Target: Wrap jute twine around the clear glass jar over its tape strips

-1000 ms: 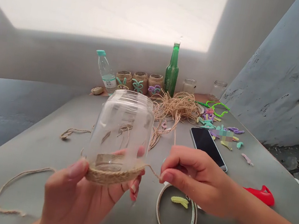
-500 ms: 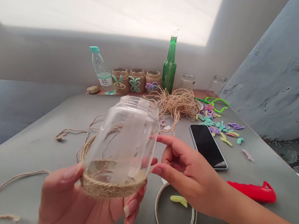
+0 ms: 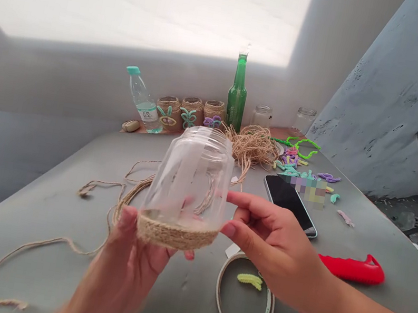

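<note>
Left of the phone (image 3: 299,210) is the held jar (image 3: 187,190); behind-left, the twine tangle (image 3: 254,147); before it, the tape roll (image 3: 269,311).

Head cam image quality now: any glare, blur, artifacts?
Head view: washed-out bright patch on the back wall; head view: pixelated blocks over some fuzzy strips by the phone; head view: pale streak on the glass jar, small print on the bottle label too soft to read.

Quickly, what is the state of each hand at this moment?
Left hand: closed, holding the glass jar near its base.
Right hand: partly open, thumb and index finger apart beside the jar; contact cannot be told.
</note>
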A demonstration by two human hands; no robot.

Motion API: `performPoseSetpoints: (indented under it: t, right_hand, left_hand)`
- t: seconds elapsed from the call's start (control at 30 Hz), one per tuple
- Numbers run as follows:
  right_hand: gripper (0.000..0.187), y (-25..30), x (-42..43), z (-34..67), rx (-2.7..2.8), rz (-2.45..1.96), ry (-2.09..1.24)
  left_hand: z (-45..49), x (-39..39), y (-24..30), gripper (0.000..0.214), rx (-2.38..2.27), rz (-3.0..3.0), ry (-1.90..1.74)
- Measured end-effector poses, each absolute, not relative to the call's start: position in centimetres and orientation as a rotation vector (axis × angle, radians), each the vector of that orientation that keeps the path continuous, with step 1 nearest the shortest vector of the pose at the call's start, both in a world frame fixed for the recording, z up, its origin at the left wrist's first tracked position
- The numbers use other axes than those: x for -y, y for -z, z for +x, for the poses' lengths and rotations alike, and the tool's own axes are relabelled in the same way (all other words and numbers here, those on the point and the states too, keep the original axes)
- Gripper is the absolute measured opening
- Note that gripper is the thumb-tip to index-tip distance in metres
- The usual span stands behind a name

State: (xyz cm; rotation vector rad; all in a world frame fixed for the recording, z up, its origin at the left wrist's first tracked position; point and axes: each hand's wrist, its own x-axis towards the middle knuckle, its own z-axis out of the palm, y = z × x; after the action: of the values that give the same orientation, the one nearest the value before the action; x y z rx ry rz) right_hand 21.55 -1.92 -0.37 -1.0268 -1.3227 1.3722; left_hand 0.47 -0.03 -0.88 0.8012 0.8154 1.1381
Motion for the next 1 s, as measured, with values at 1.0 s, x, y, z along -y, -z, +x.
performPoseSetpoints:
  t: [1.0]
  right_hand:
    - [0.007, 0.1, 2.2, 20.8, 1.614, -1.006, -1.029]
  left_hand:
    - [0.3, 0.2, 0.5, 0.031, -0.608, 0.582, -1.070]
